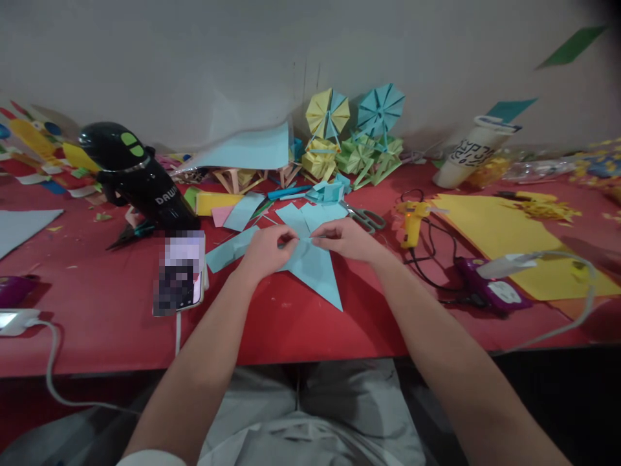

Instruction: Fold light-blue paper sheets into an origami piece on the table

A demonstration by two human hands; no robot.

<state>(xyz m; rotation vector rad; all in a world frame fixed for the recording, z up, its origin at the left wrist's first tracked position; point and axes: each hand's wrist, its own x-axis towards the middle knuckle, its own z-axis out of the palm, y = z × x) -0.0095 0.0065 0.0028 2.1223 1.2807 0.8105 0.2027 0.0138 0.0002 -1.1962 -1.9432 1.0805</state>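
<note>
My left hand (272, 249) and my right hand (347, 238) are close together over the middle of the table, each with thumb and forefinger pinched. Between the fingertips is light blue paper, whose exact fold I cannot make out. Beneath them lies more light blue paper (317, 275), with a pointed corner reaching toward the front edge. Further blue pieces (292, 215) spread out behind my fingers. To the left is a blue strip (231, 249), close to my left hand. Grey-handled scissors (371, 220) rest just behind my right hand.
A yellow glue gun (413, 223) with a black cord stands right of my hands, near a purple power strip (495, 285) and yellow sheets (528, 239). A phone (182, 275) and black bottle (140, 178) are on the left. Folded paper models (327, 113) line the wall beside a white cup (473, 152).
</note>
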